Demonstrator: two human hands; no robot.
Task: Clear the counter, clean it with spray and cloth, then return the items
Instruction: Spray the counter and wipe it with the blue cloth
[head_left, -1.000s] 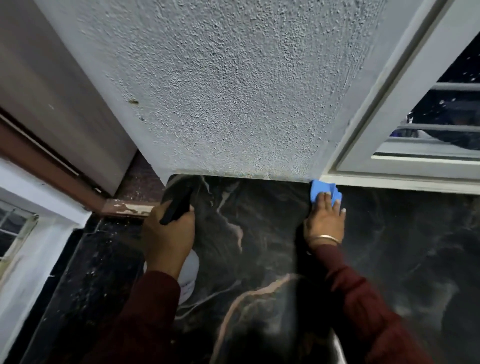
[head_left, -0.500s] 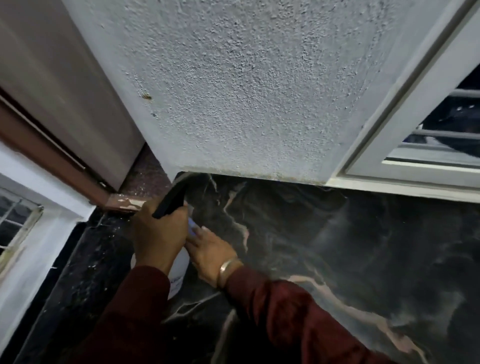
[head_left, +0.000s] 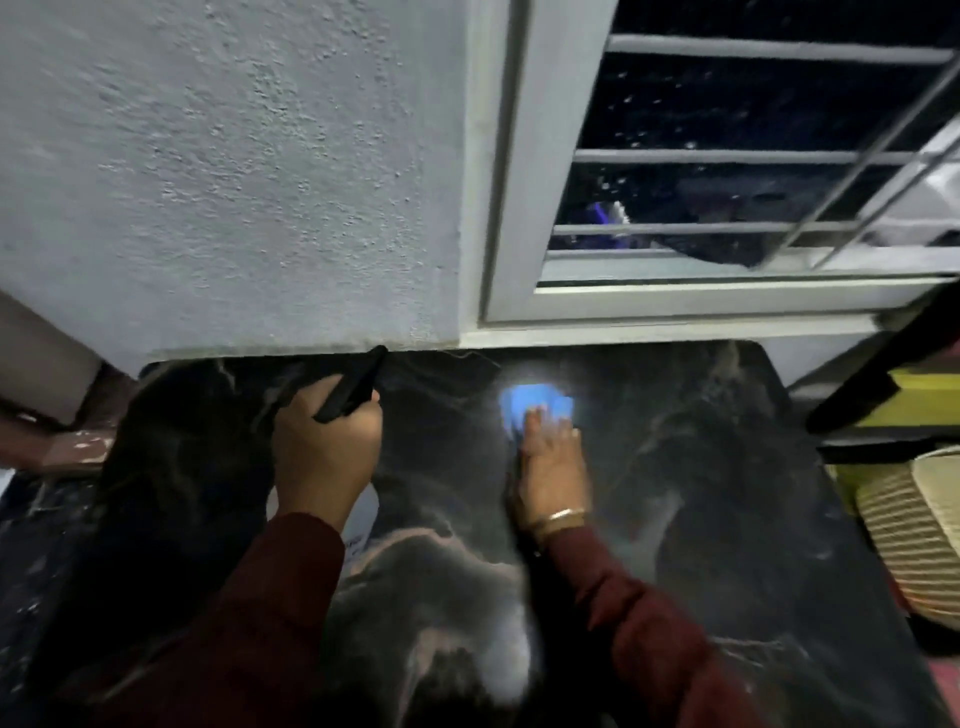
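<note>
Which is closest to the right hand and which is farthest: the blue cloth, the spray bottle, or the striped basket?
From the right hand, in the head view:
1. Blue folded cloth, right under its fingertips on the dark marble counter.
2. White spray bottle with black trigger, to its left, held by the left hand.
3. Beige striped woven basket, far right, off the counter's edge.

spray bottle (head_left: 363, 514) mostly behind left hand (head_left: 324, 452), blue cloth (head_left: 537, 405) blurred

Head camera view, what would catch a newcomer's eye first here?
The bright blue cloth stands out mid-counter, blurred, with the right hand flat on it. Left of it, the left hand grips a spray bottle by its black trigger, over the dark marbled counter below the barred window.
</note>
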